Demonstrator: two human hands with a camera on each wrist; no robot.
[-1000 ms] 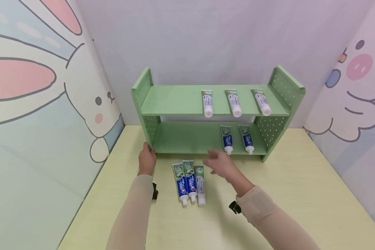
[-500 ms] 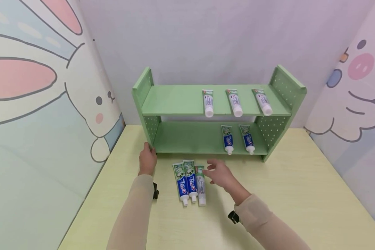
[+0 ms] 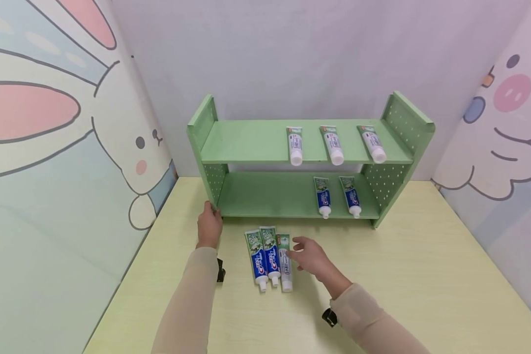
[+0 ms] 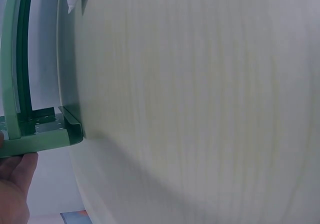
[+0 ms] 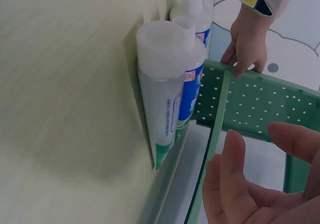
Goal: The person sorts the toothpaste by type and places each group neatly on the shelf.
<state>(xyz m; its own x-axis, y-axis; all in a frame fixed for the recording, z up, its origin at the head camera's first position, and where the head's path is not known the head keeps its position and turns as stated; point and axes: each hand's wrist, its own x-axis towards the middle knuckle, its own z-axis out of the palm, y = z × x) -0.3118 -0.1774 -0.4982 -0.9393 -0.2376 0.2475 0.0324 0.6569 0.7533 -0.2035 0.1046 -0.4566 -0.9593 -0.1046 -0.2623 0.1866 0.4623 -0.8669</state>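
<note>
Three tubes (image 3: 272, 255) lay out for picking up, it seemed: left grip (image 3: 210, 229) held the shelf (image 3: 265, 194); right grip (image 3: 311, 256), spread and empty, needed to pinch one next.

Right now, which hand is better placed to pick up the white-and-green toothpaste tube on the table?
Probably the right hand: it's empty and beside that white-and-green toothpaste tube, while the left hand grips the green shelf.
</note>
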